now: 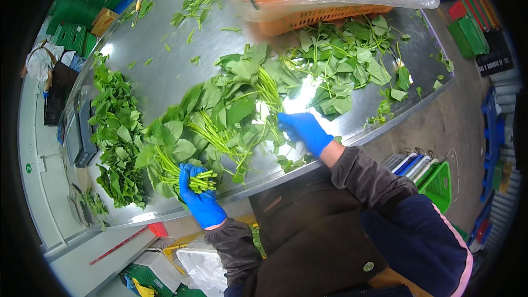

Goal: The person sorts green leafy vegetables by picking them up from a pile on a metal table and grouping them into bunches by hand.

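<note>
My left hand (200, 196), in a blue glove, is closed around a bunch of leafy green stems (168, 169); the cut ends stick out to the right of the fist. In a blue glove too, my right hand (303, 130) pinches the lower ends of another group of leafy stems (266, 88), whose leaves point up and away. Loose stems (214, 134) lie between the two hands on the metal table (161, 49). A larger heap of leafy greens (342, 66) lies beyond my right hand, and a long row of bunched greens (117, 132) is at the left.
An orange plastic crate (326, 18) with clear plastic film stands at the table's far side. A knife-like tool (399, 64) lies among leaves at the right. Grey scales (82, 134) stand by the left edge. A green basket (439, 187) is on the floor; a person (41, 60) bends at far left.
</note>
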The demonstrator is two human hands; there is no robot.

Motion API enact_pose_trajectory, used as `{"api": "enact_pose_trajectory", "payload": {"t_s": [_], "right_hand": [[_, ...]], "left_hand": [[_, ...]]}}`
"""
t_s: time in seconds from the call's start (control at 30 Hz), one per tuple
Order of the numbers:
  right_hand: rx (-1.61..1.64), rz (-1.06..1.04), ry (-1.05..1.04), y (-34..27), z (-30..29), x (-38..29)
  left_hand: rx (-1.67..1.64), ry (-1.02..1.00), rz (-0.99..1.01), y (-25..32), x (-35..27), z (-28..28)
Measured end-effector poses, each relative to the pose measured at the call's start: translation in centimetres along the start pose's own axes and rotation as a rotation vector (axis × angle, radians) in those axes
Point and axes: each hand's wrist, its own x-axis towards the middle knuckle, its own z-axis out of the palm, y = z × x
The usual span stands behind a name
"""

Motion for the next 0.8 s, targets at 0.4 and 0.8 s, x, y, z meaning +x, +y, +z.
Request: {"api": "enact_pose_trajectory", "payload": {"t_s": [0.4,0.8], "right_hand": [[-0.375,-0.798,-0.005,-6.1,1.2,-5.0],[-0.913,-1.580,0.075,-5.2,-0.2,-6.6]], "left_hand": [[0.369,0.045,0.119,-3.7,-4.1,9.3],[0.538,0.042,0.130,-10.8,-4.4,13.7]]}}
